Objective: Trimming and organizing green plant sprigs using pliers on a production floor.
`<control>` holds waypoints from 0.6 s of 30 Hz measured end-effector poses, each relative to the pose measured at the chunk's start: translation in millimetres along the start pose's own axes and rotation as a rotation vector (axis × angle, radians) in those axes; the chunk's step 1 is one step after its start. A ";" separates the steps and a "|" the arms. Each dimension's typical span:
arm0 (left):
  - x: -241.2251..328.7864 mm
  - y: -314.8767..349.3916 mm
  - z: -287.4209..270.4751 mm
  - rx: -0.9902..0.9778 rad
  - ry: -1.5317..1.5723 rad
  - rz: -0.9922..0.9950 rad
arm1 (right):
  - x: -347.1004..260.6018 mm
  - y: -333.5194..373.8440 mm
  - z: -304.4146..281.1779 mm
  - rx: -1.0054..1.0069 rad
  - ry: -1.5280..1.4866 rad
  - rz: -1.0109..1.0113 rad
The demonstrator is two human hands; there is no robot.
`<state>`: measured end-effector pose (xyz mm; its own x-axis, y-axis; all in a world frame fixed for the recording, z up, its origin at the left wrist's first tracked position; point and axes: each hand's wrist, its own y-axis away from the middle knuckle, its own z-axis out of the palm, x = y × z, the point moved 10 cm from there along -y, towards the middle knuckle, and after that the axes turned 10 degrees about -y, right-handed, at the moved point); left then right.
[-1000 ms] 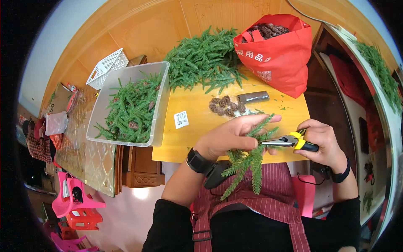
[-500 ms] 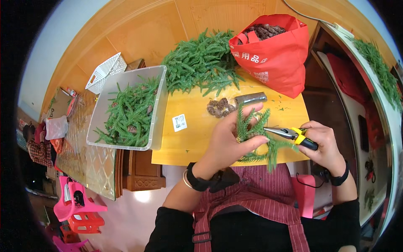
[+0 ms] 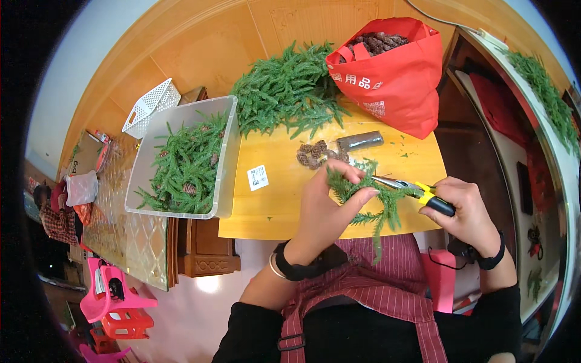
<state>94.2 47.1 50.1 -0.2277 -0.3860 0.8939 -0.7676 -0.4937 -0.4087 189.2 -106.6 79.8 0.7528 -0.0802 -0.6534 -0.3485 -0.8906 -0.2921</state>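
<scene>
The green branch (image 3: 390,210) is in the left hand (image 3: 325,209), up over the front part of the yellow table (image 3: 275,215). Far to the left, a pink chair (image 3: 97,304) stands on the floor. Next comes a white basket (image 3: 151,107) with little holes, just behind a big clear box (image 3: 226,184). The box is full of green twigs (image 3: 187,166) with brown cones in among them. A white sticker (image 3: 258,178) lies flat on the table. Behind it is a big green pile (image 3: 287,91) of more twigs. Some small cones (image 3: 311,155) sit in a bunch, beside a shiny dark roll (image 3: 361,140). In front of them, the left fingers pinch the branch. A red bag (image 3: 393,91) full of brown cones stands at the back. The pliers (image 3: 427,197) point left, with their tips at the branch; I can't tell if they bite it. The right hand (image 3: 463,202) has its fingers wrapped around the handles.
</scene>
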 end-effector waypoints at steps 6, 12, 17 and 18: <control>18.3 8.4 -8.3 0.163 -0.293 0.168 | -9.5 0.6 -0.5 0.043 0.073 0.023; 8.5 4.2 -7.1 0.137 -0.260 0.052 | -4.8 -0.4 -0.1 0.007 0.079 0.082; -18.0 5.1 2.1 -0.001 0.131 -0.214 | 11.4 3.1 5.8 -0.134 -0.122 0.310; -23.4 6.6 2.2 -0.030 0.151 -0.256 | 14.8 4.4 10.7 -0.194 -0.158 0.360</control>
<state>95.8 51.2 26.1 -0.1093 -0.1304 0.9854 -0.8286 -0.5356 -0.1628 192.8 -106.9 61.4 0.5028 -0.3446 -0.7927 -0.4497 -0.8875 0.1005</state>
